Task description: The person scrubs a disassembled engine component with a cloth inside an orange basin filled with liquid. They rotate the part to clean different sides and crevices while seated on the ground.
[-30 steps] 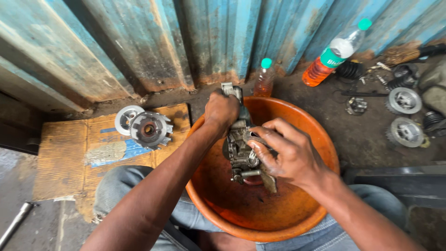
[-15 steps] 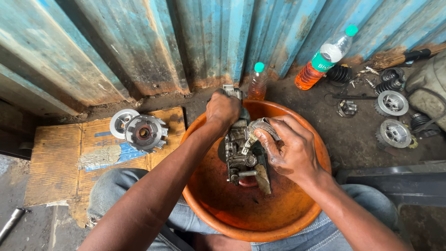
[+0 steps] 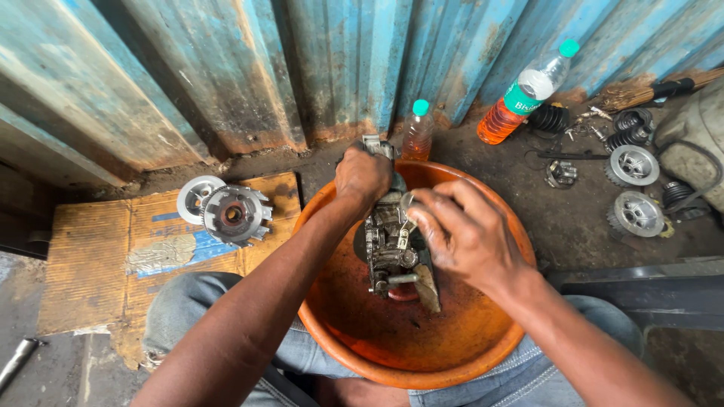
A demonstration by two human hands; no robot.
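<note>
Carburetor [image 3: 391,249], grimy grey metal, gripped upright over orange basin [image 3: 422,354].

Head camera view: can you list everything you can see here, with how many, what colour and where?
carburettor: 1, grimy grey metal, held over the basin
basin: 1, orange, between the knees
small bottle: 1, amber liquid, green cap, behind the basin
large bottle: 1, orange liquid, green cap, leaning on the wall
clutch parts: 2, silver-grey, on the cardboard
cardboard: 1 sheet, brown, floor at left
round metal parts: 2 or more, silver, floor at right
rubber boots: 2 or more, black, near the large bottle
broom: 1, straw with black handle, by the wall
wall: corrugated, blue, rusty
left hand: grips the carburettor's top
right hand: on the carburettor's side
</note>
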